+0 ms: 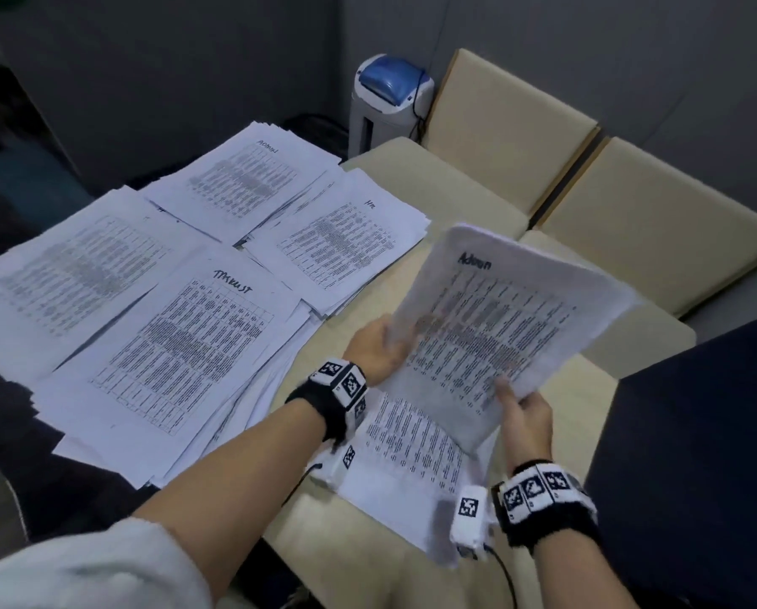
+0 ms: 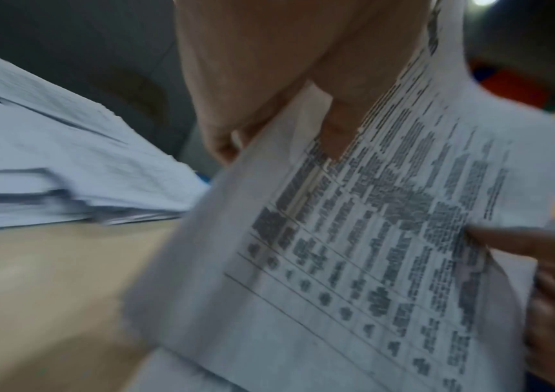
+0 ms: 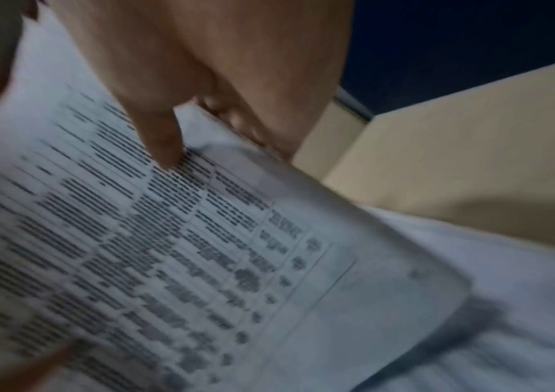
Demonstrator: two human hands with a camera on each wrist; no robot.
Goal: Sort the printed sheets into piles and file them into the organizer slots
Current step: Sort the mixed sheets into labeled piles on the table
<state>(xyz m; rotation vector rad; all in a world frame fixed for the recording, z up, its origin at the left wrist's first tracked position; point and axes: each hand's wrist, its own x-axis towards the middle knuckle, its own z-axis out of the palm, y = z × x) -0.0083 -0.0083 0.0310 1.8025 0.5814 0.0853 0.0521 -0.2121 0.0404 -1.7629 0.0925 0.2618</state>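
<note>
Flanking hands (image 1: 451, 380): paper piles (image 1: 183, 274), shredder (image 1: 387, 96).

Printed table text on held stack (image 1: 499, 336) unreadable (motion blur in both wrist views); sheet beneath (image 1: 411, 472) partly covered; left-side pile (image 1: 60, 274) cut by frame edge.

Four paper piles (image 1: 183, 274) left on table (image 1: 490, 213), held stack (image 1: 499, 327) right, above loose sheet (image 1: 411, 468)
</note>
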